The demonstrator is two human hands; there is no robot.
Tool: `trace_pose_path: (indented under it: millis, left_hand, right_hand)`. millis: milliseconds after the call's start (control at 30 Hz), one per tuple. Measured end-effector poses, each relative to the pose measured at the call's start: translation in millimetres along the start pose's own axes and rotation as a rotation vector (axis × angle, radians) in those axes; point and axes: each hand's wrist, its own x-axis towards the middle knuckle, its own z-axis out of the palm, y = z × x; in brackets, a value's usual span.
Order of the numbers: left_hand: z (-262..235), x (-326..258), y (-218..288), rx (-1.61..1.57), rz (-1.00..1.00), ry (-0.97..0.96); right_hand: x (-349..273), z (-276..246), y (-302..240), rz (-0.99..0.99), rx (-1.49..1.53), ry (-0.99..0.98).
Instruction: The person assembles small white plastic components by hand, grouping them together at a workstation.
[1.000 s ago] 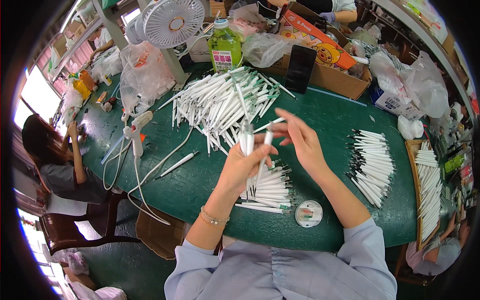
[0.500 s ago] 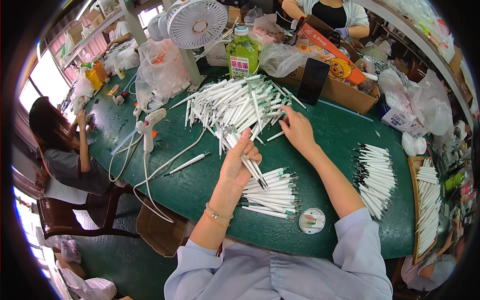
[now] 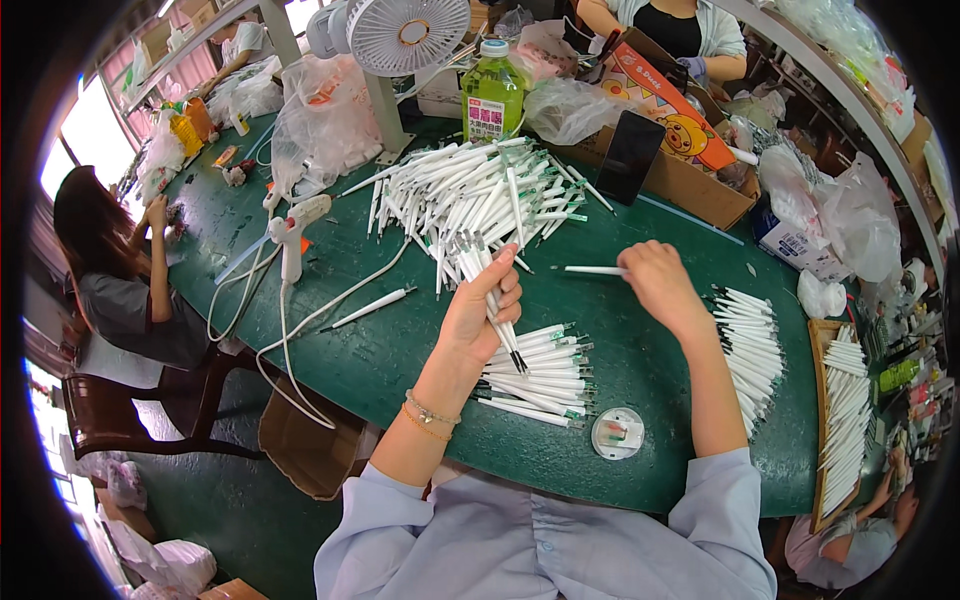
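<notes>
My left hand (image 3: 484, 312) is closed round a small bundle of slim white pens (image 3: 468, 262), held at a slant with dark tips pointing down toward me. To its right, my right hand (image 3: 660, 286) pinches one single white pen (image 3: 592, 269) by its end, the pen lying nearly level and pointing left. Beyond my left hand spreads a big loose heap of the same pens (image 3: 470, 190), some with green ends. A flatter pile of pens (image 3: 540, 378) lies below my left hand, close to the near edge.
Right of my forearm lies a row of pens (image 3: 748, 350), then a wooden tray (image 3: 819, 425) of more. A round white dish (image 3: 618, 434) sits near me. A glue gun (image 3: 292, 240), fan (image 3: 410, 35), green bottle (image 3: 492, 95), phone (image 3: 628, 157) and carton (image 3: 705, 195) stand farther off.
My right hand has moved right, away from the heap's edge, with a single pen in its fingers. My left hand keeps its bundle in about the same place.
</notes>
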Motion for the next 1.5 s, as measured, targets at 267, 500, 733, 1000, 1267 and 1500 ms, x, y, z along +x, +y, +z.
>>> trace_pose_path:
  millis: [267,500,733,1000,1267,1500]
  left_hand:
    - [18.1,-15.0,-26.5,1.246,0.615,-0.095]
    - [20.1,-19.5,-18.9,1.056,0.332,-0.105]
    - [24.5,-21.1,-14.4,0.984,0.287,-0.119]
    - [33.8,-26.9,-9.3,0.958,0.164,-0.172]
    - [39.7,-33.0,-7.8,0.922,0.086,-0.211]
    - [37.9,-34.2,-6.0,0.892,0.047,-0.246]
  right_hand:
    - [-0.8,-55.5,-52.3,-0.102,0.323,-0.012]
    - [-2.6,-76.8,-63.1,-0.130,0.474,0.191]
    - [-5.3,-58.4,-46.6,0.164,1.284,0.121]
    - [0.7,-52.0,-65.3,0.271,1.636,0.334]
    - [0.5,-52.8,-77.4,0.347,1.681,0.289]
    - [-1.1,-56.4,-77.3,0.289,1.611,0.367]
